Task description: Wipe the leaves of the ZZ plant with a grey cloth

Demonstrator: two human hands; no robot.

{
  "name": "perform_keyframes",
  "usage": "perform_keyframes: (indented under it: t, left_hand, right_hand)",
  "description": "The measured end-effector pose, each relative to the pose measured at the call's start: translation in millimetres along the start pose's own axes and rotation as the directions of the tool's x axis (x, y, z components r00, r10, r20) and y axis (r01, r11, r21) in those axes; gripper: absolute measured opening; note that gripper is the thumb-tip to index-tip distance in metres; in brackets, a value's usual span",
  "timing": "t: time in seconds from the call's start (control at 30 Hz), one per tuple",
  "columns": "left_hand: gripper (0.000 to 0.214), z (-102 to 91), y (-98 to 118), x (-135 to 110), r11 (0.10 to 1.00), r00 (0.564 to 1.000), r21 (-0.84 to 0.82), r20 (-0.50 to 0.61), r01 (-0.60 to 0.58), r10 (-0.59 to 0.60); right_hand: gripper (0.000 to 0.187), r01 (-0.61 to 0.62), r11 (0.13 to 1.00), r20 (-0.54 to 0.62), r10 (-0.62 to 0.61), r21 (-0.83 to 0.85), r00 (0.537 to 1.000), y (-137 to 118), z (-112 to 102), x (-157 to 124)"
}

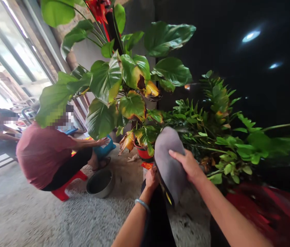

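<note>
In front of me stands a grey, soft-looking slipper (170, 157), a long rounded shape with a dark edge and a yellow patch low on its near side. My right hand (191, 166) grips its right side, thumb pressed on the grey face and the other fingers hidden. Closed at its left dark edge is my left hand (152, 177), with a pale green bangle on the wrist; the fingertips are partly hidden behind the slipper. Just beyond the left hand is a small red-and-gold packet (147, 165).
A large-leaved potted plant (132, 103) rises ahead, its red pot (144, 152) on the floor. A grey basin (100, 183) stands to the left. Beside it another person (46, 154) sits on a red stool (62, 193), near something blue (105, 148). Red plastic (270, 212) lies at right.
</note>
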State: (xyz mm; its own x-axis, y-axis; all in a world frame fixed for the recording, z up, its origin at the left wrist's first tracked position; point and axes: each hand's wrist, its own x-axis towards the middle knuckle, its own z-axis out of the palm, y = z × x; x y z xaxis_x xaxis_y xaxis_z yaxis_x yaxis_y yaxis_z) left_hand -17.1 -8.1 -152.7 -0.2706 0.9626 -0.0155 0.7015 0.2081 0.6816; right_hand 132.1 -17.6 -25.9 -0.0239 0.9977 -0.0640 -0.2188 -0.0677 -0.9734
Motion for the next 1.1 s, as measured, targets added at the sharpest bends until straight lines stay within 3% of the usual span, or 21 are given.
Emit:
perform_keyframes:
  t: [0.07,0.17,0.33,0.4,0.47,0.53,0.6,0.73,0.83,0.9,1.0,1.1]
  left_hand:
    - [0.023,-0.2,6,-1,0.998,1.000,0.053,0.028,-0.015,0.013]
    - [0.025,-1.7,11,-1,0.994,0.998,0.103,0.053,-0.038,0.033]
    - [0.028,-4.4,9,2,0.986,0.998,0.160,0.054,-0.041,0.033]
    - [0.028,-4.4,9,3,0.984,0.998,0.173,0.055,-0.039,0.030]
    - [0.028,-4.1,10,2,0.983,0.997,0.174,0.060,-0.049,0.039]
    - [0.029,-3.6,12,1,0.983,0.997,0.172,0.062,-0.063,0.053]
    - [0.029,-3.2,15,0,0.983,0.997,0.171,0.057,-0.065,0.056]
    - [0.027,-3.7,15,-2,0.984,0.998,0.166,0.038,-0.058,0.052]
    - [0.028,-5.0,13,-1,0.985,0.998,0.162,0.034,-0.054,0.049]
    - [0.027,-5.8,13,-1,0.986,0.998,0.158,0.035,-0.055,0.050]
    - [0.028,-6.3,14,0,0.987,0.996,0.139,0.044,-0.080,0.074]
    - [0.032,-5.2,15,1,0.987,0.995,0.129,0.047,-0.098,0.093]
  right_hand:
    - [0.040,0.093,0.995,-0.064,-0.094,-0.019,0.993,-7,5,25]
    - [0.031,0.038,0.996,-0.101,-0.046,-0.080,0.994,12,0,41]
    - [0.019,-0.165,0.973,-0.070,0.155,-0.164,0.985,56,-29,-6]
    - [0.023,-0.181,0.967,-0.016,0.181,-0.178,0.983,50,-36,-23]
    - [0.029,-0.105,0.981,0.039,0.112,-0.163,0.993,31,-37,-25]
    - [0.035,0.027,0.994,0.041,-0.023,-0.101,0.999,8,-33,-14]
    - [0.039,0.084,0.996,-0.035,-0.086,-0.032,0.996,-5,-28,3]
    - [0.031,-0.068,0.998,-0.156,0.065,-0.013,0.986,17,-26,14]
    - [0.021,-0.197,0.979,-0.139,0.188,-0.054,0.972,49,-34,-11]
    - [0.021,-0.244,0.967,-0.109,0.235,-0.072,0.966,57,-41,-32]
    - [0.029,-0.214,0.976,-0.051,0.212,-0.046,0.976,38,-45,-45]
    - [0.036,-0.054,0.998,-0.081,0.056,0.020,0.995,6,-44,-26]
